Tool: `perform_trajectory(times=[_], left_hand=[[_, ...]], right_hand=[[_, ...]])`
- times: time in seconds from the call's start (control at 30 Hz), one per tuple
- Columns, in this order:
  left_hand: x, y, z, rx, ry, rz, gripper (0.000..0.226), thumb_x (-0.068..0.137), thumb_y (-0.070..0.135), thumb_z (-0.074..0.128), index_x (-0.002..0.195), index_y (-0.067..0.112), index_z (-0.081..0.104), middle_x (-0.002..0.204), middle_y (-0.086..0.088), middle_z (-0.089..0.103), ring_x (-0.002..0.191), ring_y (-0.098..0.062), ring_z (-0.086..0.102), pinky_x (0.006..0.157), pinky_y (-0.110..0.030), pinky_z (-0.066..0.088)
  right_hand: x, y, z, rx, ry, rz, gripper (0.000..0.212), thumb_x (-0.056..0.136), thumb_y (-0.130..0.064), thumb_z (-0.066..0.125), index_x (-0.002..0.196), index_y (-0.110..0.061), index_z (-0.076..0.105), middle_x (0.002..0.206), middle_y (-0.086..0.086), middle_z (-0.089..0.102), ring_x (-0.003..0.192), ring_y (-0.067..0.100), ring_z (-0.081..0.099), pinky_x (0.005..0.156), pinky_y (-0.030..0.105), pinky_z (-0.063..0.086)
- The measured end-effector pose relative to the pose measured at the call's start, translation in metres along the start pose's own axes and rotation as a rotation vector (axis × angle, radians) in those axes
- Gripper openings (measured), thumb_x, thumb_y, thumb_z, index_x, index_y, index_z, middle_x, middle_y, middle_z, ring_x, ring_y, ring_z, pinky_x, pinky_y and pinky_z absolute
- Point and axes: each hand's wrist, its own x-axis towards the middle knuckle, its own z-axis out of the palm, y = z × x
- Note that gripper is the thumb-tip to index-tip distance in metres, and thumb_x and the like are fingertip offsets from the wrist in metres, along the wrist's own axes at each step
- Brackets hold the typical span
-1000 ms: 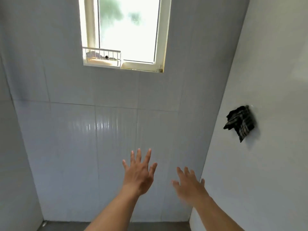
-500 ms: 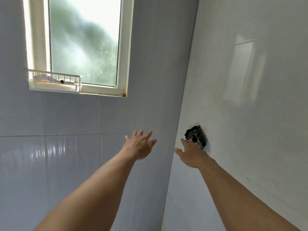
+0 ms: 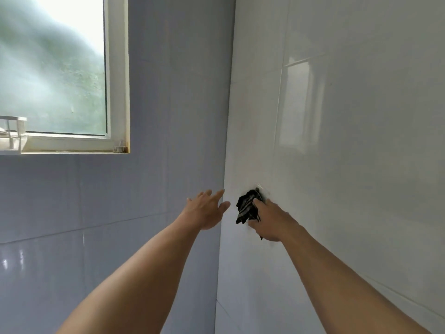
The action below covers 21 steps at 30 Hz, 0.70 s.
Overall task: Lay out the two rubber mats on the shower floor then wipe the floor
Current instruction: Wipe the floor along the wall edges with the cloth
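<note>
The right grip (image 3: 272, 220) holds the dark striped cloth (image 3: 245, 209), thumb over its upper edge and the other fingers curled in at its lower part. The cloth sits bunched against the white right wall (image 3: 349, 165), just right of the corner. Just left of it, across the corner, the left grip (image 3: 204, 210) is wide, fingers spread, holding nothing. Up and far left is a frosted window (image 3: 60, 73), with a wire rack (image 3: 10, 133) on its sill.

Glossy, smooth ceramic wall tiles (image 3: 349, 141) reflect light. The dark striped rag (image 3: 246, 208) is crumpled cloth. The window (image 3: 55, 75) has frosted glass.
</note>
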Motion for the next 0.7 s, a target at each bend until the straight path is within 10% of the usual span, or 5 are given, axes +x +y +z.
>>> perform_trajectory(times=[0.27, 0.7], left_hand=[[0.109, 0.001, 0.046, -0.087, -0.047, 0.145, 0.060, 0.104, 0.052, 0.031, 0.158, 0.026, 0.022, 0.153, -0.013, 0.041, 0.140, -0.031, 0.039, 0.112, -0.045, 0.035], [0.221, -0.022, 0.147, -0.224, 0.006, 0.202, 0.052, 0.101, 0.033, 0.048, 0.150, 0.020, 0.034, 0.143, -0.014, 0.045, 0.114, -0.035, 0.057, 0.094, -0.047, 0.048]], right_hand=[[0.075, 0.031, 0.013, 0.055, 0.267, 0.012, 0.043, 0.098, -0.028, 0.048, 0.140, -0.020, 0.044, 0.130, 0.006, 0.055, 0.111, 0.028, 0.057, 0.088, 0.041, 0.051], [0.139, 0.035, 0.080, -0.078, 0.420, 0.144, 0.035, 0.092, -0.010, 0.053, 0.128, -0.013, 0.055, 0.120, 0.007, 0.062, 0.102, 0.029, 0.059, 0.069, 0.038, 0.049]])
